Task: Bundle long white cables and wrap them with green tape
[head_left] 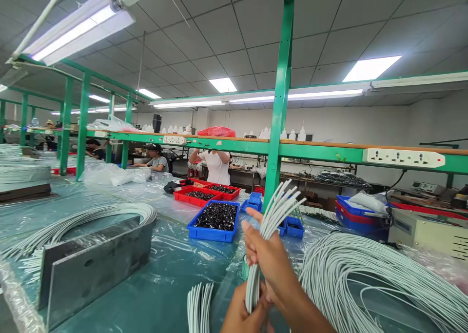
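A bundle of white cables (275, 213) stands tilted in front of me, its cut ends fanned out at the top. My right hand (270, 255) is closed around the bundle's upper part, with one finger sticking out to the left. Lower down, my left hand (243, 306) grips the same bundle near the bottom edge of the view. Left of my hands, another group of white cable ends (200, 303) lies on the table. A large coil of white cable (336, 264) rests to the right of my right arm. The bundle's lower end is hidden.
A metal plate stand (102, 269) and a looped cable bundle (120, 211) occupy the left. Ahead are a blue tray (192, 231) of small black parts, red trays (183, 196) and a green post (278, 104). A co-worker (217, 165) stands behind the shelf.
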The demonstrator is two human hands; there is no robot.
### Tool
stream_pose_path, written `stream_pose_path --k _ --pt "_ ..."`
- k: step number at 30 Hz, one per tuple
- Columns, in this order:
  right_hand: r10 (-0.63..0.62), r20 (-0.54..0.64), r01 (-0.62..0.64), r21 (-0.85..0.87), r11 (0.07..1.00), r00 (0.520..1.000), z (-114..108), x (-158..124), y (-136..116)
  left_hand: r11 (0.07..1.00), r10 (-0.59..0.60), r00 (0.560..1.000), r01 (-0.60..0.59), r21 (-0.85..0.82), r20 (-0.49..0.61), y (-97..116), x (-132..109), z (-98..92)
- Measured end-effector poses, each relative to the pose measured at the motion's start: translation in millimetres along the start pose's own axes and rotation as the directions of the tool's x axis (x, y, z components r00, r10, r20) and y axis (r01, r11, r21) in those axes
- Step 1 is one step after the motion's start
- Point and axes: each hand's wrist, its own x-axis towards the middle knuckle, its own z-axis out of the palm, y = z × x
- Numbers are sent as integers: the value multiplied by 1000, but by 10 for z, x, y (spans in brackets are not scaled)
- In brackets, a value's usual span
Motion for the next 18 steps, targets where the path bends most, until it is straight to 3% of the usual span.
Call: stream_pose_path --k 4,7,9,11,14,16,18 --pt "112 274 -75 -140 987 955 29 5 -2 999 -38 976 35 19 214 386 75 -238" --pt "59 348 93 -404 910 936 22 -83 -11 984 -162 918 177 -9 363 574 108 -335" --pt "37 350 150 -491 858 936 17 -131 -23 973 -226 876 227 50 426 638 112 -351" --pt "56 347 139 -513 847 936 5 -149 -22 970 -234 892 187 155 387 689 114 -343" --pt "56 316 117 -504 856 947 -36 -135 12 959 -137 944 51 279 300 758 127 -311" --pt "23 277 117 -478 870 960 -77 -122 28 978 -124 944 65 196 304 774 136 -289" --pt "-1 247 124 -480 869 969 -120 -118 21 985 -167 932 168 25 321 756 138 -278"
